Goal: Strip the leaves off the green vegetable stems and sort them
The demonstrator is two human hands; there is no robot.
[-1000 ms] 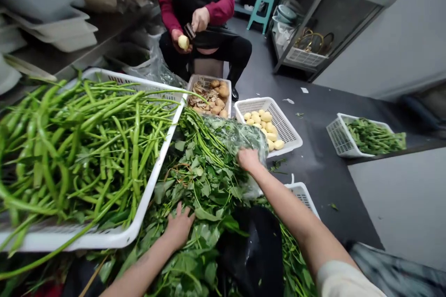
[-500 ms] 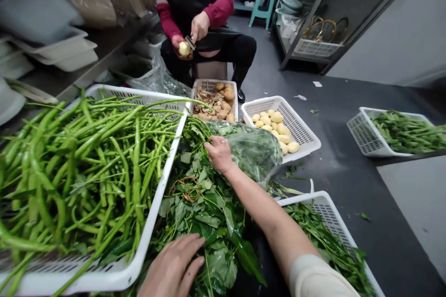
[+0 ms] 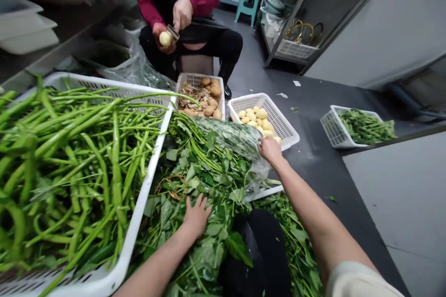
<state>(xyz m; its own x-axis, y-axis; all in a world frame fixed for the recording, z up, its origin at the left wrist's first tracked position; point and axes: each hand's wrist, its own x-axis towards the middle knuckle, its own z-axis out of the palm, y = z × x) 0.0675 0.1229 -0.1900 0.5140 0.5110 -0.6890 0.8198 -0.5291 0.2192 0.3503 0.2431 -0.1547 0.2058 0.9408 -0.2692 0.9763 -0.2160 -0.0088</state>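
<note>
My left hand [image 3: 198, 216] lies open, fingers spread, on a pile of leafy green stems [image 3: 188, 195]. Farther out, my right hand [image 3: 270, 149] is closed on the edge of a clear plastic bag [image 3: 230, 137], pulled over to the right. More long-stemmed greens show beside and below the bag. On my left a big white basket [image 3: 153, 167] holds thick green stalks [image 3: 87, 162]. Part of my dark-clad knee [image 3: 258, 250] covers some of the greens.
Opposite me a seated person's hand [image 3: 183, 13] works a peeler on a potato [image 3: 166, 38]. White baskets with unpeeled potatoes [image 3: 211, 100], peeled potatoes [image 3: 256, 118] and green vegetables [image 3: 365, 125] stand on the floor. Behind are a teal stool [image 3: 249, 0] and a metal shelf [image 3: 289, 14].
My right hand has moved right and drawn the bag's edge along, baring more greens. My left hand has reached forward onto the leaves. The view has shifted.
</note>
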